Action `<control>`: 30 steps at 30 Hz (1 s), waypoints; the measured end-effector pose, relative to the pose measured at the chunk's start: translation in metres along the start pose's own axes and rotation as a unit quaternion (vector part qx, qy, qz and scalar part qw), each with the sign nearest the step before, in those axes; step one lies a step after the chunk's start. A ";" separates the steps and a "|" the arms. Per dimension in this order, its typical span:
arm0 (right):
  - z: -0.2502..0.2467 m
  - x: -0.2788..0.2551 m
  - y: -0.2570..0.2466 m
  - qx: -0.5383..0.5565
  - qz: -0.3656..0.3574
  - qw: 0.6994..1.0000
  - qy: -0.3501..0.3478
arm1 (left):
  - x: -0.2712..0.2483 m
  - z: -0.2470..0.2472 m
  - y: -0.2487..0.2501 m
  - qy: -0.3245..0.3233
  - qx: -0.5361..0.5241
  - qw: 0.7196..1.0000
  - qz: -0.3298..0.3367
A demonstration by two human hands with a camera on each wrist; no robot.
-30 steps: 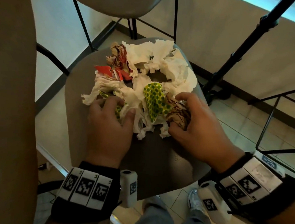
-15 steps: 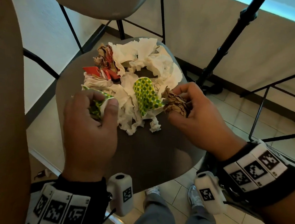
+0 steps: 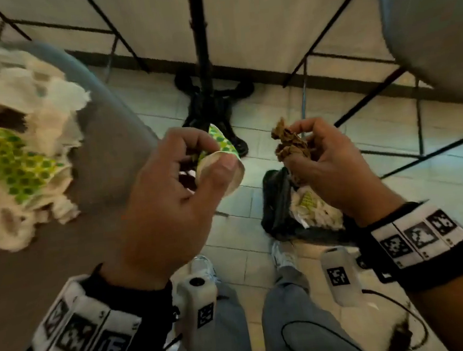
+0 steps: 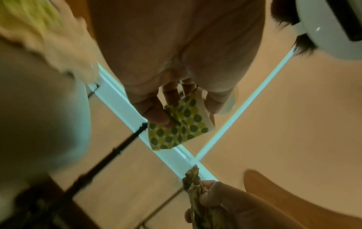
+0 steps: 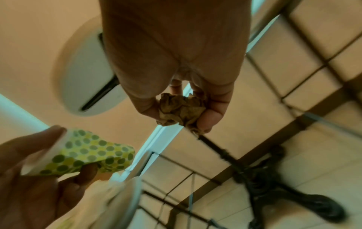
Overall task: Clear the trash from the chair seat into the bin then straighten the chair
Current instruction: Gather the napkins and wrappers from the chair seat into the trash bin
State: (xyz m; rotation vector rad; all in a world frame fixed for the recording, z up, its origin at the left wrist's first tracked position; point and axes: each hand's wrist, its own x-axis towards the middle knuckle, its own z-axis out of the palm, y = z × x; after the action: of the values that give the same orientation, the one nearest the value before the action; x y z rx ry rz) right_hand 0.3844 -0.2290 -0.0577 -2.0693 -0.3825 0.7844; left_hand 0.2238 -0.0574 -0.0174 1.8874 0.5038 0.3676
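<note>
My left hand (image 3: 195, 164) pinches a green-dotted yellow wrapper (image 3: 222, 145) (image 4: 180, 124) (image 5: 92, 155), held in the air to the right of the chair seat (image 3: 110, 146). My right hand (image 3: 303, 146) grips a crumpled brown paper wad (image 3: 290, 143) (image 5: 182, 110) (image 4: 194, 186) above a black-lined bin (image 3: 276, 199) on the floor, which holds white and yellow paper. On the seat at the left lie white tissues (image 3: 21, 90) and another green-dotted wrapper (image 3: 13, 163).
A black cast table base (image 3: 213, 107) with its post stands on the tiled floor behind the bin. Thin black chair legs (image 3: 416, 120) cross at the right. My shoes (image 3: 282, 255) and grey trousers are below, near a black cable (image 3: 351, 338).
Both hands lifted off the chair seat with their trash and swung right toward the bin. The view turned right, so the seat now lies at the left.
</note>
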 end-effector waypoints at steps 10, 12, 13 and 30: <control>-0.085 0.032 0.291 0.020 0.269 0.958 0.101 | 0.042 0.270 -0.134 -0.307 0.084 0.936 -0.152; -0.085 0.040 0.336 0.029 0.317 0.944 0.089 | 0.043 0.310 -0.161 -0.342 0.120 0.916 -0.170; -0.085 0.042 0.355 0.034 0.336 0.938 0.080 | 0.043 0.326 -0.174 -0.354 0.132 0.909 -0.178; -0.073 0.043 0.402 0.167 0.464 0.870 -0.010 | 0.031 0.356 -0.201 -0.412 0.139 0.850 -0.298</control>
State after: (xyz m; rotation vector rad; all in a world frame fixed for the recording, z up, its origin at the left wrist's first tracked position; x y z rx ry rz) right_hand 0.4575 -0.4842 -0.3710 -1.8435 0.7710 1.3074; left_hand 0.3869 -0.2641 -0.3313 1.8312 0.5221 -0.9442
